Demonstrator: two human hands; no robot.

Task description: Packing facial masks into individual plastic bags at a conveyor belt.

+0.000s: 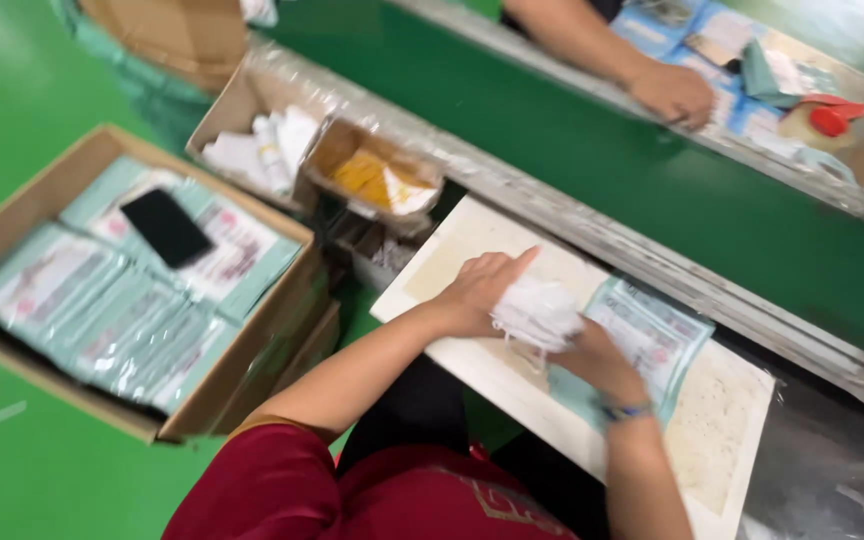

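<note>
My left hand (474, 292) and my right hand (597, 358) both grip a bundle of white folded material (537, 312) over a white board (722, 420) in front of me. My left thumb points up and to the right. Under the bundle lies a flat teal printed pouch (657, 335), and my right hand rests on its near edge. A blue band sits on my right wrist.
A cardboard box (12, 225) of teal pouches with a black phone (166, 227) on top stands at the left. Smaller boxes hold white items (262, 150) and yellow items (367, 178). Beyond a green conveyor belt (572, 150), another person's hand (672, 92) rests on pouches.
</note>
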